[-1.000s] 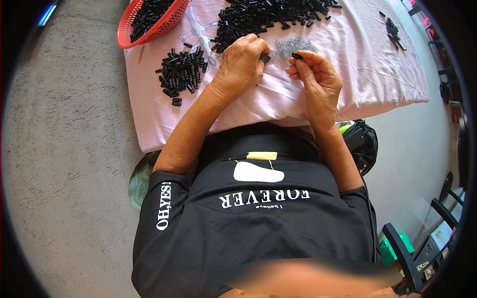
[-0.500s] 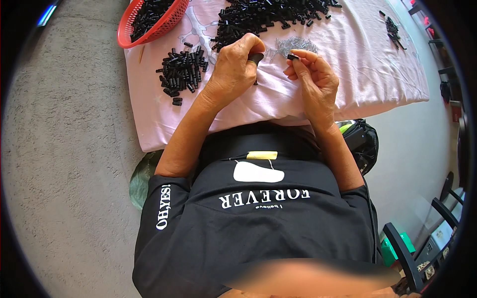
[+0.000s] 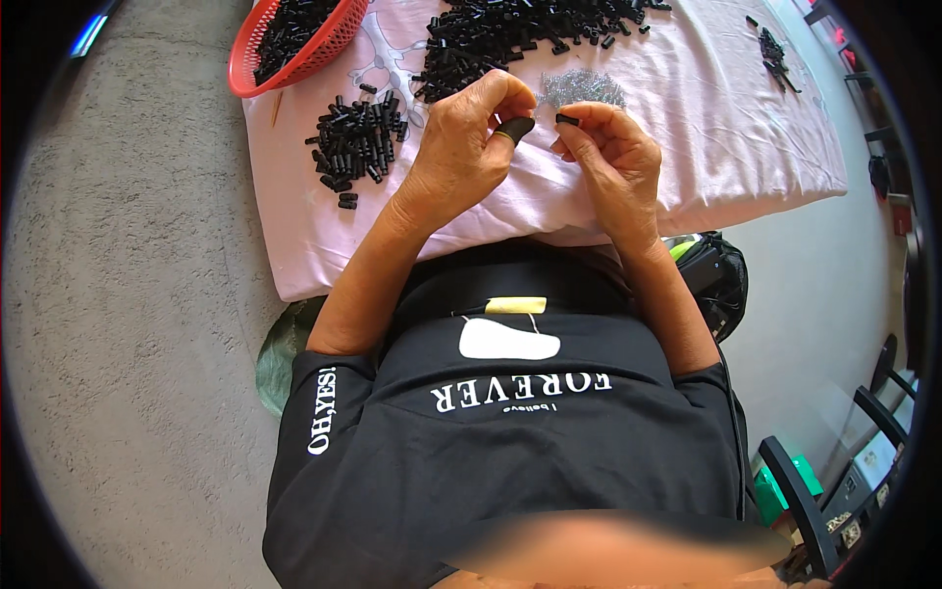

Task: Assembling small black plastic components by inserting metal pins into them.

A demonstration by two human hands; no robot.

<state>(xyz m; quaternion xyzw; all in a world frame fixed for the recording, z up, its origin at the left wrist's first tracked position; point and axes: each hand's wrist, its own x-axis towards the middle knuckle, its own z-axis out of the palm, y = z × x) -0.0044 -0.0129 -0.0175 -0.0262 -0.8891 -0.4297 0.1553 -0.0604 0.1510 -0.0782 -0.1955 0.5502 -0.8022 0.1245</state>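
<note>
Pale pink cloth-covered table (image 3: pixel 726 147) carries, far centre, a large heap of small black cylindrical pieces (image 3: pixel 520 29); far left, a red plastic basket (image 3: pixel 257 61) of the same; near left, a smaller sorted pile (image 3: pixel 358 147); centre, a grey patch of fine metal bits (image 3: pixel 584 88). Left hand (image 3: pixel 461 147): fingers curled, a black cap over one fingertip, anything held not discernible. Right hand (image 3: pixel 608 157): fingers pinched on one short black piece (image 3: pixel 567 119), raised just above the cloth. Judged step: fitting parts together; next move needs fine alignment between both hands.

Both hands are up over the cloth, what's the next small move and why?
Probably bring the right hand leftward: it pinches a small black piece just short of the left hand, whose black-capped fingertip points toward it.
</note>
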